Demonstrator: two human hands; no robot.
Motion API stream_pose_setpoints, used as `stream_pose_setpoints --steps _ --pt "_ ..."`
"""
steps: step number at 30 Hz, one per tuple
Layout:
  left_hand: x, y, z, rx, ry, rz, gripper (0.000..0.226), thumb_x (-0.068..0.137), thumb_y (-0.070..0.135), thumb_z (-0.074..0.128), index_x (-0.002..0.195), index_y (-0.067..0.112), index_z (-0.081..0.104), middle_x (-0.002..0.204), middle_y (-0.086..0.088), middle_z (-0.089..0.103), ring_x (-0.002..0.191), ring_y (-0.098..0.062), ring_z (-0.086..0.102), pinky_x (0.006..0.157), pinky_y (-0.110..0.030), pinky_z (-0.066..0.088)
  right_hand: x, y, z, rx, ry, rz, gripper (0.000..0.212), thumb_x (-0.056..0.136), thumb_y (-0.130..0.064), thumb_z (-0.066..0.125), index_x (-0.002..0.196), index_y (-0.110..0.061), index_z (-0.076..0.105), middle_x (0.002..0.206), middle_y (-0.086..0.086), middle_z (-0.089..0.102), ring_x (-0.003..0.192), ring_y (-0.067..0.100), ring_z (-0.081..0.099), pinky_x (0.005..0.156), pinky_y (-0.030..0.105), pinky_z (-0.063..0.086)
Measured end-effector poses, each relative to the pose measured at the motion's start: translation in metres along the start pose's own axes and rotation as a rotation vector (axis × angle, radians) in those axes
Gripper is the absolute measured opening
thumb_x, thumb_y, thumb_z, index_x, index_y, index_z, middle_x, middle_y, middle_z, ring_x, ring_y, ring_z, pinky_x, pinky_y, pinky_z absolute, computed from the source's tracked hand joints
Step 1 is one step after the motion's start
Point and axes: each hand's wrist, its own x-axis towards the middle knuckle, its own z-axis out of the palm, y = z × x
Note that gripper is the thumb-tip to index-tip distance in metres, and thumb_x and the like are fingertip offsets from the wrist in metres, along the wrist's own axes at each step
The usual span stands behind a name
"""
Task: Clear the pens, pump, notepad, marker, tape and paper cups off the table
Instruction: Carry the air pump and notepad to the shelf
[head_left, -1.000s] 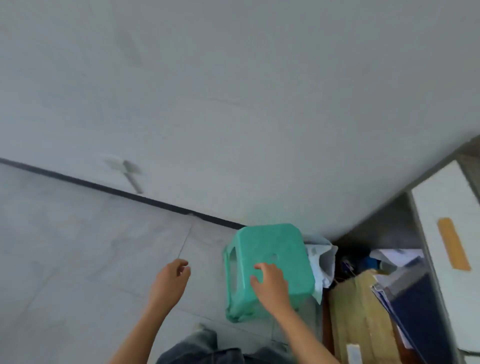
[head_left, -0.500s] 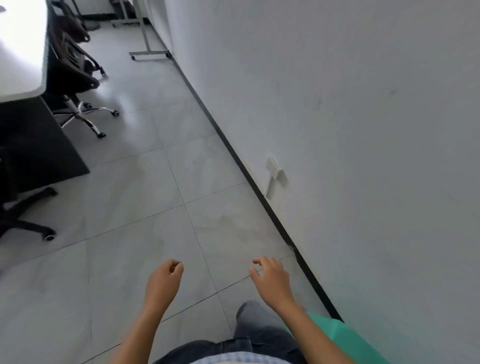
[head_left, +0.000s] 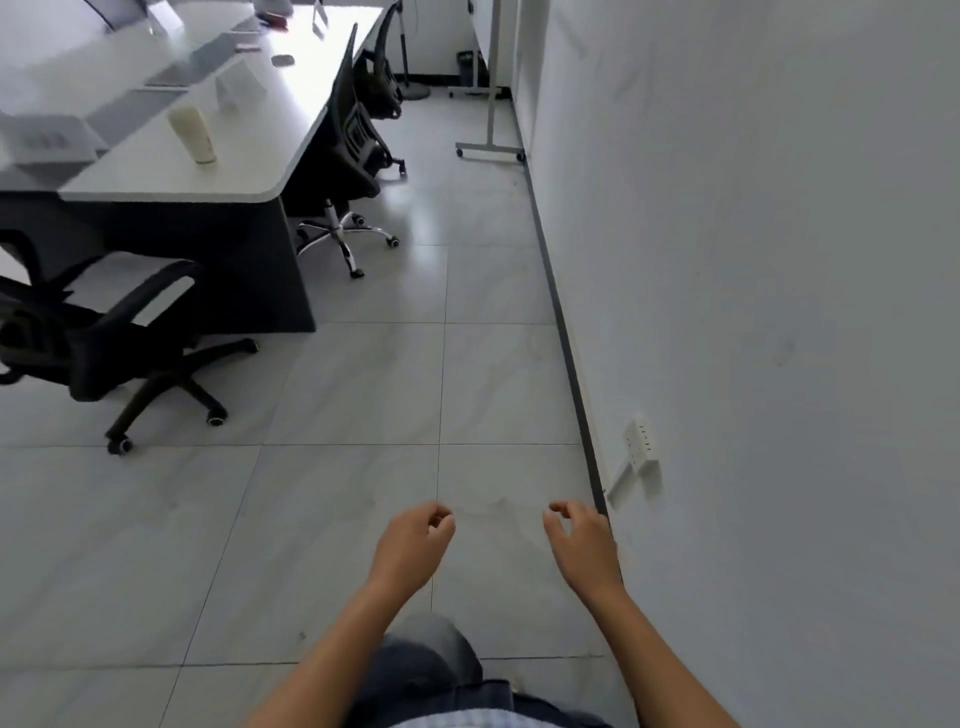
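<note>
Grip slack on both sides, my left hand (head_left: 410, 545) and right hand (head_left: 584, 544) loosely curled, holding nothing; table (head_left: 171, 179) and paper cups (head_left: 191, 132) newly in view, ahead-left

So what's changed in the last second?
The right hand has lifted off the green stool, now out of view, and the view has swung left to the table with the paper cups. The left hand stays loosely curled and empty.

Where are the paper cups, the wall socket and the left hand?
paper cups (head_left: 191, 132): head view, middle of the stack.
wall socket (head_left: 643, 440): head view, its white face.
left hand (head_left: 410, 545): head view, back of the hand.
</note>
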Motion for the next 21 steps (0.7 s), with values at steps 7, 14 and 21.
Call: stream_pose_setpoints --steps 7,14,21 --pt "0.031 -0.033 -0.026 -0.164 0.202 -0.260 0.021 0.091 0.014 0.047 0.073 0.016 0.056 0.075 -0.007 0.060 0.066 -0.016 0.050 0.057 -0.024 0.037 0.055 -0.027 0.028 -0.117 -0.233 -0.176 0.032 0.092 -0.032 0.043 0.119 -0.017 0.052 0.124 0.003 0.054 0.117 0.018 0.044 0.099 0.033 0.036" --pt "0.117 -0.048 -0.071 -0.281 0.327 -0.356 0.021 0.090 0.013 0.046 0.082 0.000 0.060 0.077 -0.012 0.058 0.066 -0.019 0.046 0.055 -0.027 0.034 0.155 -0.098 0.048 -0.135 -0.262 -0.266 0.031 0.091 -0.029 0.046 0.118 -0.015 0.052 0.125 0.003 0.054 0.119 0.018 0.044 0.100 0.034 0.036" --pt "0.233 -0.041 -0.162 -0.385 0.434 -0.313 0.021 0.090 0.015 0.046 0.072 0.010 0.056 0.072 -0.008 0.056 0.067 -0.020 0.047 0.056 -0.028 0.033 0.252 -0.189 0.077 -0.104 -0.231 -0.288 0.030 0.091 -0.023 0.048 0.119 -0.013 0.052 0.122 0.005 0.055 0.118 0.018 0.044 0.098 0.029 0.036"
